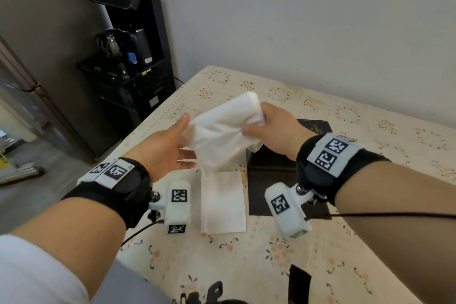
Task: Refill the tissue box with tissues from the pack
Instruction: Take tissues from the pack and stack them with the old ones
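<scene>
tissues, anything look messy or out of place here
Yes. The tissue stack held in the air is crumpled where the right hand grips it, and a few tissues lie on the tablecloth beside the dark tissue box, not inside.

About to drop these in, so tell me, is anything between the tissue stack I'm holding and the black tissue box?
Nothing visible. The tissue stack, gripped by the right hand, hangs above and left of the open black tissue box, with only air between. The left hand sits on the far side.
</scene>
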`<state>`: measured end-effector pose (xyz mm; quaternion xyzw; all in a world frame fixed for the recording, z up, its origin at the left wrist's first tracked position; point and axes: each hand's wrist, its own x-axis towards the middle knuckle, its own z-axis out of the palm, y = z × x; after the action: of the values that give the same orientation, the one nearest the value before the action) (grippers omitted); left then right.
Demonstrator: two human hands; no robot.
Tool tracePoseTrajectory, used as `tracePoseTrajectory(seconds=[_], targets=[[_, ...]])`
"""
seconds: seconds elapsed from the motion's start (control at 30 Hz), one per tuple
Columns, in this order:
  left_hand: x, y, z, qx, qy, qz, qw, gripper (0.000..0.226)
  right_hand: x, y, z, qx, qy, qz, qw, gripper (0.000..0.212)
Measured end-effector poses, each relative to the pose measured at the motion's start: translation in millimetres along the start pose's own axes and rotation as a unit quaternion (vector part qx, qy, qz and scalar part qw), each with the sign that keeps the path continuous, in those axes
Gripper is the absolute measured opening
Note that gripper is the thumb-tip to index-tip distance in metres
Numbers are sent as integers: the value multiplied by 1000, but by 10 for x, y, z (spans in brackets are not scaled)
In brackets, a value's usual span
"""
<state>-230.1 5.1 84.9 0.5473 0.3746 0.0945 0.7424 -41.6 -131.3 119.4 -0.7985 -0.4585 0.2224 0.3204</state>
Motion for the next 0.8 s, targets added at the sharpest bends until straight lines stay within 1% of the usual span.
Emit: tracePoseTrajectory(seconds=[0.07,0.17,0.23,0.3,0.37,0.43,0.5,0.53,0.67,0.73,0.8], targets=[[-12,-56,-20,-25,-34,16,999,59,42,38,-3,61,16,52,997,45],[-15,-132,75,-5,-59,24,998,65,72,16,54,126,27,95,987,54],[-17,-158,169,9,-57,17,998,61,78,-19,120,194,48,116,973,51],[-6,-153,240,-13,-51,20,998,55,88,-43,177,269,61,137,951,44],[7,-125,283,-45,-45,27,998,57,99,-71,216,319,56,150,934,38],[14,-94,319,-44,-54,36,997,59,101,-95,243,361,41,156,918,36],[15,-64,362,-28,-65,49,996,55,82,-126,264,386,26,156,909,36],[24,-56,384,-18,-66,55,996,49,71,-138,276,394,21,155,906,35],[37,-58,438,11,-37,74,997,17,54,-154,294,413,13,159,897,38],[40,-64,437,28,-28,78,996,6,64,-146,295,384,27,157,910,41],[42,-68,422,33,-18,79,996,3,78,-129,288,361,48,151,919,43]])
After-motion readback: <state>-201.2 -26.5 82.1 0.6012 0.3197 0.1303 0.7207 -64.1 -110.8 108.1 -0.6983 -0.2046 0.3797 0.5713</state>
